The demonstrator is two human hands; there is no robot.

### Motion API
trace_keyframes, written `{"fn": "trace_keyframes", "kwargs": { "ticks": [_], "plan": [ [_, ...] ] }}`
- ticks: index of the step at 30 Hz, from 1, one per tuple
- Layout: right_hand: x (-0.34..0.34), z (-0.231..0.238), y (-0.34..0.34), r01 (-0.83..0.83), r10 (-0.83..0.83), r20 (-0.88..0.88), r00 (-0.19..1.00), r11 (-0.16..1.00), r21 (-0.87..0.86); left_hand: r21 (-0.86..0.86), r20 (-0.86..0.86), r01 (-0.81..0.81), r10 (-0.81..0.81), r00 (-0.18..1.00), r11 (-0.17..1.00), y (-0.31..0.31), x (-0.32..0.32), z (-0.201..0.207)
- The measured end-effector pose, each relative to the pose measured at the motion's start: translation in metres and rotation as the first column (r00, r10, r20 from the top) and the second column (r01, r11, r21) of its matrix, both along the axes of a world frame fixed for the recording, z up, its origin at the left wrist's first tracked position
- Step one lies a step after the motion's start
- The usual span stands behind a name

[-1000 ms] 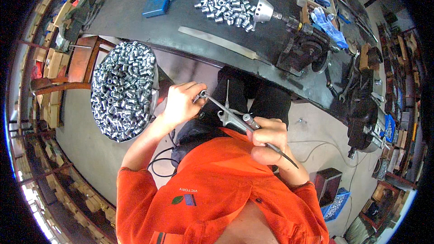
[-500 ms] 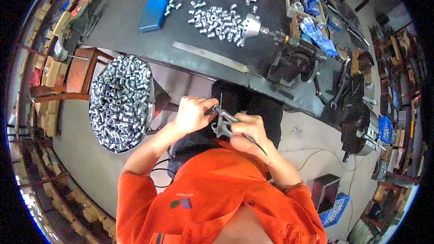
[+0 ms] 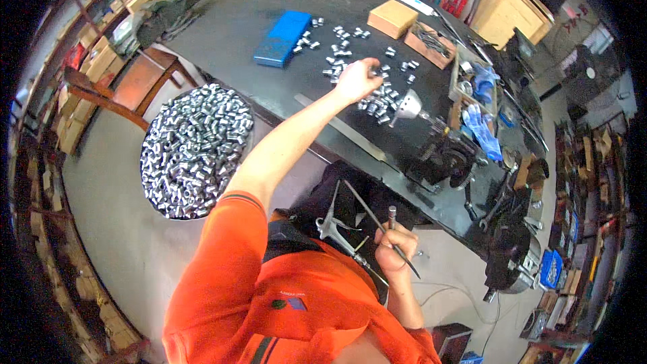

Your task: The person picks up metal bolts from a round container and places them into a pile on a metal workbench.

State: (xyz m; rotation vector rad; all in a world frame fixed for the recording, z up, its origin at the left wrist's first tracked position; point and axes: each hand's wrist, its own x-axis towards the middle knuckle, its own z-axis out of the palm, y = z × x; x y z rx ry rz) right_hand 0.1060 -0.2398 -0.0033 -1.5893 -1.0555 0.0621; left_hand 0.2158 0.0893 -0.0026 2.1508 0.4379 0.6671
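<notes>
The small metal sleeves (image 3: 377, 98) lay scattered on the dark counter (image 3: 222, 47), looking hard, smooth and light enough to slip or roll, so each seemed best pinched across its short round body. My left hand (image 3: 356, 81) reached out over the heap with the grip curled nearly closed on the pieces, though I could not tell whether one was already caught. My right hand (image 3: 394, 248) stayed by my lap, its grip closed around a slim metal rod tool (image 3: 397, 246).
</notes>
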Motion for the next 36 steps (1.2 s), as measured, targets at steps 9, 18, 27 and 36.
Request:
{"fn": "trace_keyframes", "kwargs": {
  "ticks": [9,18,27,36],
  "plan": [
    [0.004,-0.01,-0.008,-0.042,0.038,-0.152,0.988,0.999,-0.026,-0.157,-0.104,-0.075,0.059,0.993,0.985,0.052,-0.167,0.033],
    [-0.001,-0.009,0.01,-0.183,0.177,-0.161,0.971,0.983,-0.021,0.681,-0.552,0.093,0.427,0.717,0.726,0.122,-0.302,-0.038],
    [-0.008,-0.007,0.001,-0.067,0.061,-0.049,0.997,0.988,-0.139,0.566,-0.777,0.339,0.348,0.525,0.752,0.136,-0.282,-0.029],
    [-0.01,-0.009,0.001,-0.189,0.159,-0.206,0.966,0.972,-0.138,0.497,-0.802,0.26,0.324,0.501,0.828,0.135,-0.275,-0.042]
  ]
}}
